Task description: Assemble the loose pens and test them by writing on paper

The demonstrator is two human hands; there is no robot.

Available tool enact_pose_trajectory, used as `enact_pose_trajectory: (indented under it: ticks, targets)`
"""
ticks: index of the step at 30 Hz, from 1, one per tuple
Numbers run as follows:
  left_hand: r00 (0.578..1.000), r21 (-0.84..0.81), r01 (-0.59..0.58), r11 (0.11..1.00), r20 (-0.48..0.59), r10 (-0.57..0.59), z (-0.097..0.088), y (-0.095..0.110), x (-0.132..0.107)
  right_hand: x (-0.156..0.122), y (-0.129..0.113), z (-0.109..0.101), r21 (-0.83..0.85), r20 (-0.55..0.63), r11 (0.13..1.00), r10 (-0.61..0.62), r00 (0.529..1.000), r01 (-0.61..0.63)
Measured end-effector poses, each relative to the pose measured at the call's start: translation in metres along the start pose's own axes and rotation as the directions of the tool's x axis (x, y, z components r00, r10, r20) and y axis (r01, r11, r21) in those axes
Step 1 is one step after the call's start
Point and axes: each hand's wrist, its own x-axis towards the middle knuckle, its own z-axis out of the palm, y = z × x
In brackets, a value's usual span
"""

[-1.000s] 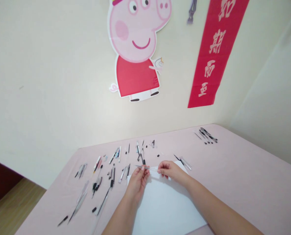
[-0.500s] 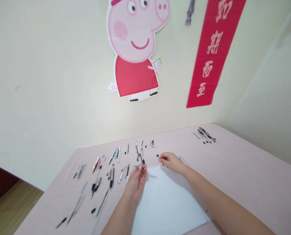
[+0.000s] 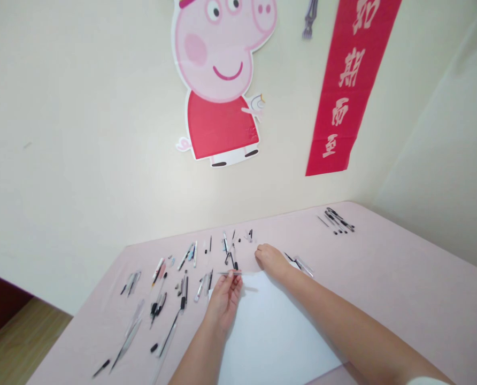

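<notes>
My left hand [image 3: 225, 299] is closed in a pinch around a slim, greyish pen barrel [image 3: 222, 273], which lies crosswise above the left top corner of a white sheet of paper [image 3: 278, 331]. My right hand [image 3: 271, 260] is down on the pink table just past the sheet's far edge. Its fingers are curled together with the back of the hand toward me, so whatever is between them is hidden. Right of that hand lie a clear tube [image 3: 304, 266] and a dark refill [image 3: 290, 258]. A pen with a black grip [image 3: 235, 263] rests beyond my left hand.
Pen parts in small groups cover the left of the pink table [image 3: 402, 278], among them a black cap [image 3: 154, 347] and a long refill [image 3: 168, 334]. Several black pens [image 3: 340, 219] lie at the back right. The wall [image 3: 122, 176] rises behind.
My right hand has moved slightly left and forward, over the spot where a small black piece lay, and its fingers have curled down. The left hand stays nearly still with the pen barrel.
</notes>
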Motion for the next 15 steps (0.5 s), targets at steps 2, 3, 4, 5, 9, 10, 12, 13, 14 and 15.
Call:
enact_pose_trajectory:
  ticks: [2, 3, 4, 5, 9, 10, 12, 13, 14, 15]
  targets:
    - [1.0, -0.003, -0.001, 1.0, -0.001, 0.001, 0.0, 0.0, 0.0, -0.001, -0.001, -0.002, 0.004, -0.007, 1.0, 0.023, 1.0, -0.023]
    - [1.0, -0.005, -0.002, 1.0, 0.0, 0.002, 0.0, 0.0, 0.0, -0.002, -0.001, -0.004, 0.012, -0.016, 0.999, 0.036, 0.999, -0.036]
    - [1.0, -0.007, -0.003, 1.0, 0.001, 0.003, 0.0, 0.0, -0.001, -0.004, -0.002, -0.006, 0.04, -0.035, 0.998, 0.051, 0.998, -0.05]
    - [1.0, -0.011, -0.005, 1.0, 0.001, 0.005, 0.0, 0.0, -0.001, -0.005, -0.003, -0.008, 0.093, -0.063, 0.994, 0.07, 0.996, -0.064]
    - [1.0, -0.043, -0.013, 0.999, -0.007, 0.013, 0.002, 0.001, -0.001, -0.017, -0.01, -0.015, 0.467, -0.202, 0.881, 0.196, 0.96, -0.082]
    - [1.0, -0.052, -0.016, 0.999, -0.009, 0.015, 0.002, 0.001, -0.001, -0.02, -0.012, -0.016, 0.557, -0.211, 0.826, 0.237, 0.948, -0.083]
    - [1.0, -0.065, -0.021, 0.998, -0.009, 0.021, 0.002, 0.001, 0.0, -0.028, -0.017, -0.018, 0.729, -0.177, 0.677, 0.329, 0.928, -0.102]
    - [1.0, -0.068, -0.025, 0.997, -0.008, 0.024, 0.002, 0.001, 0.0, -0.032, -0.019, -0.018, 0.804, -0.131, 0.583, 0.367, 0.921, -0.118]
    - [1.0, -0.069, -0.026, 0.997, -0.008, 0.026, 0.002, 0.001, 0.0, -0.036, -0.021, -0.019, 0.863, -0.077, 0.487, 0.393, 0.916, -0.136]
    - [1.0, -0.069, -0.027, 0.997, -0.009, 0.027, 0.002, 0.001, 0.0, -0.039, -0.023, -0.02, 0.904, -0.026, 0.4, 0.406, 0.913, -0.152]
